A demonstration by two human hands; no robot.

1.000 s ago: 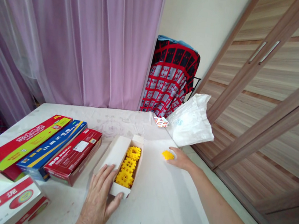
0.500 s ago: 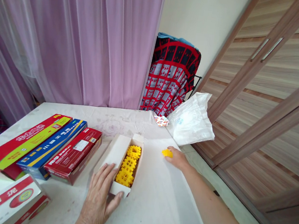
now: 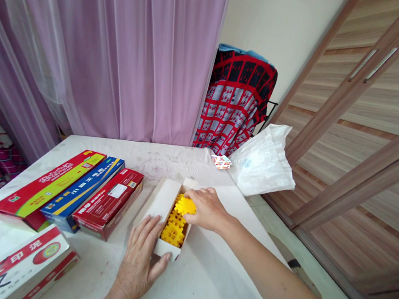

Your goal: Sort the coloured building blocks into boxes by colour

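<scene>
A narrow white cardboard box [image 3: 166, 251] stands on the table with its flap folded to the left. Inside lie several yellow notched plastic blocks [image 3: 173, 234]. My left hand [image 3: 141, 250] rests flat on the flap, fingers stretched out, its thumb by the near end of the box. Over the far half of the box, my right hand [image 3: 208, 209] pinches a yellow plastic building block [image 3: 186, 206] between thumb and fingers. This block is just above or touching the others; I cannot tell which.
To the left lie a red and green box [image 3: 49, 183], a blue box [image 3: 80, 192], a dark red box [image 3: 110, 201] and a white and red box [image 3: 19, 268]. At the far right corner are a small patterned box [image 3: 221, 162] and a white plastic bag [image 3: 264, 163].
My right hand has moved left with the yellow building block, from beside the table's right edge to over the box. My left hand stays at the box. The view has shifted slightly.
</scene>
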